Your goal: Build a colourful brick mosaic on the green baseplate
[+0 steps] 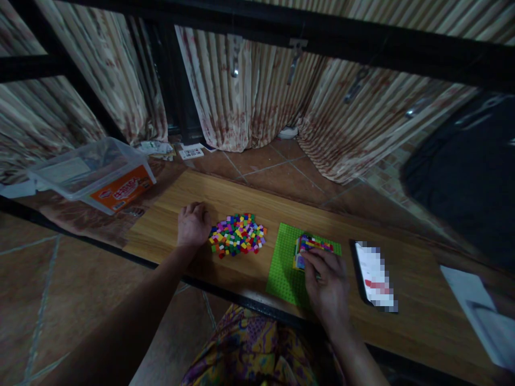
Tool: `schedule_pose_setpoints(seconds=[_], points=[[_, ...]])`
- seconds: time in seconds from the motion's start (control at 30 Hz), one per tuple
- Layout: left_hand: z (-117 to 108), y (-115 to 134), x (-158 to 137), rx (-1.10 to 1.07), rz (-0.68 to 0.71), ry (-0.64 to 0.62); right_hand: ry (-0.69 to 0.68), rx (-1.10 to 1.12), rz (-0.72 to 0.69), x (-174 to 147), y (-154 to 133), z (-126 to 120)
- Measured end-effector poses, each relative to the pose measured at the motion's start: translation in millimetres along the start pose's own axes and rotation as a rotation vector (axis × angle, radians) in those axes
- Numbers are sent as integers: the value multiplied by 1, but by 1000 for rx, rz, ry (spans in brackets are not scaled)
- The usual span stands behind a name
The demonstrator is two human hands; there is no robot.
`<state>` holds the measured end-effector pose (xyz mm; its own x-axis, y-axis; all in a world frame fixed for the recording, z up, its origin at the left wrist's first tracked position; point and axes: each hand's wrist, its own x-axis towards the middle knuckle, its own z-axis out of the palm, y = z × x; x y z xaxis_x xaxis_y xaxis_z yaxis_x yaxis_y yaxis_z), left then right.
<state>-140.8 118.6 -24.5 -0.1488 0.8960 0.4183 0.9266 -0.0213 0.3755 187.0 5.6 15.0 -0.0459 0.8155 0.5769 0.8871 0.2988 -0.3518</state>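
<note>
My left hand [193, 224] rests on the wooden board with its fingers curled in; whatever may be inside them is hidden. Just right of it lies a loose pile of small coloured toy bricks [238, 235]. Farther right is a green studded baseplate [284, 271], bearing a low block built of many coloured bricks [316, 242]. Over the near side of that block, my right hand [328, 281] has thumb and forefinger brought together at its left part. Anything between those fingertips is too small to make out, and the hand covers part of the block.
A phone [374, 276] with its screen lit lies right of the baseplate. White paper [472, 295] sits near the board's right end. At the left stands a clear plastic box [94, 177] with an orange label. Pleated curtains [249, 91] hang behind the board [161, 228].
</note>
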Motion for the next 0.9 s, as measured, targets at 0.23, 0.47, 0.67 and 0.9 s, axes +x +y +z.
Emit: schedule_pose_setpoints(seconds=[0.23, 0.47, 0.67, 0.9], points=[[1, -1, 0, 25, 5, 3, 24, 70, 40, -7, 1, 4], [3, -3, 0, 25, 12, 13, 28, 72, 30, -9, 5, 9], [1, -2, 1, 27, 20, 11, 37, 70, 34, -11, 3, 9], [3, -2, 1, 22, 10, 21, 110, 121, 154, -4, 4, 0]])
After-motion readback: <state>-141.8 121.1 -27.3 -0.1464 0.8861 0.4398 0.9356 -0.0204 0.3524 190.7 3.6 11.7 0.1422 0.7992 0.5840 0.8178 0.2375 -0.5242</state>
